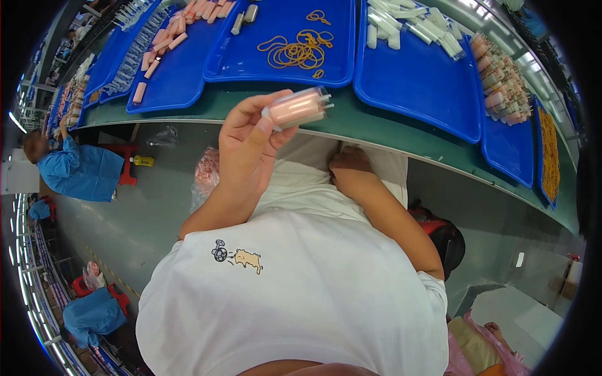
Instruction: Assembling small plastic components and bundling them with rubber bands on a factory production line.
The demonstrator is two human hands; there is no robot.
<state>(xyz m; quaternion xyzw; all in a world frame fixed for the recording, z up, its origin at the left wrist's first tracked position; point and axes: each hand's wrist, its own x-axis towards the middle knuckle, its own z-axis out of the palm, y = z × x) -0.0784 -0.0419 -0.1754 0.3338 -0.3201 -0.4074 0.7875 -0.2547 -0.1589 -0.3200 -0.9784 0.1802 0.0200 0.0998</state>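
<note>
My left hand (249,135) is raised above the table's near edge, its thumb and fingers closed around a small bundle of pink-and-clear tubes (296,109). The bundle lies tilted, its clear ends with thin tips pointing right. Down in my lap, below the table edge, my right hand (352,165) is curled against the white cloth; whatever its fingers hold, if anything, is hidden. Nearest beyond the bundle is a blue tray (241,66) with loose yellow-brown rubber bands (301,53) and two greyish tubes (244,19).
A blue tray (414,103) on the right holds white tubes (414,25); another blue tray (172,94) on the left holds pink tubes (166,41). Stacked tube bundles (505,84) and more rubber bands (549,153) lie far right. A person in blue (81,166) sits at left.
</note>
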